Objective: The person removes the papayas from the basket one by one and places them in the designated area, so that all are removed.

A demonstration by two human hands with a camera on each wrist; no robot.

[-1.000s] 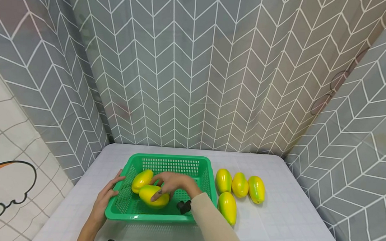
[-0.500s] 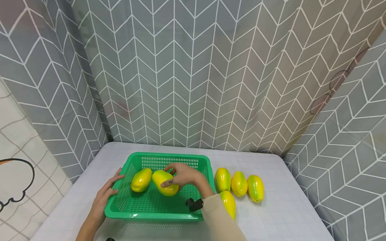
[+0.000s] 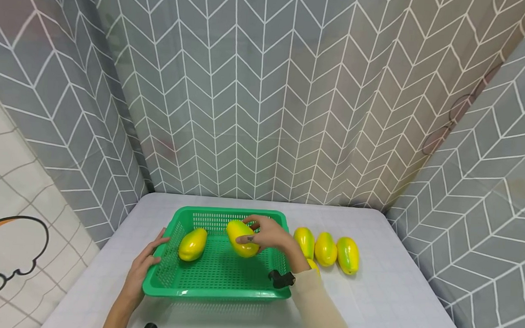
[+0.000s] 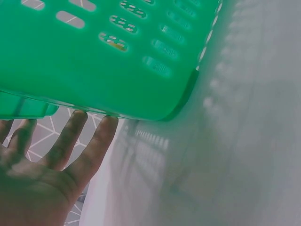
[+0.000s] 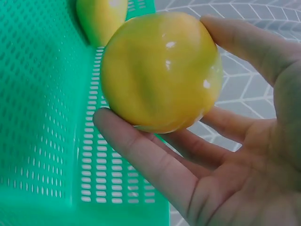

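Note:
My right hand [image 3: 266, 232] holds a glossy yellow-green papaya [image 3: 241, 239] above the right half of the green plastic basket [image 3: 221, 294]. In the right wrist view, thumb and fingers wrap around the sides of the held papaya [image 5: 160, 73]. A second papaya [image 3: 193, 244] lies inside the basket at its left. Against the basket's left side rests my left hand [image 3: 146, 261]. The left wrist view has that hand's fingers [image 4: 96, 146] fairly straight, their tips touching the edge of the basket [image 4: 94, 80].
Right of the basket, several papayas [image 3: 326, 249] lie on the white-covered table [image 3: 389, 287]; one is mostly hidden behind my right forearm. Grey patterned curtains [image 3: 260, 110] hang behind and beside the table. A black wrist mount [image 3: 281, 279] sits on my right wrist.
My right hand has lifted the papaya from beside the other one and carried it right and up. The left hand stays at the basket's left side.

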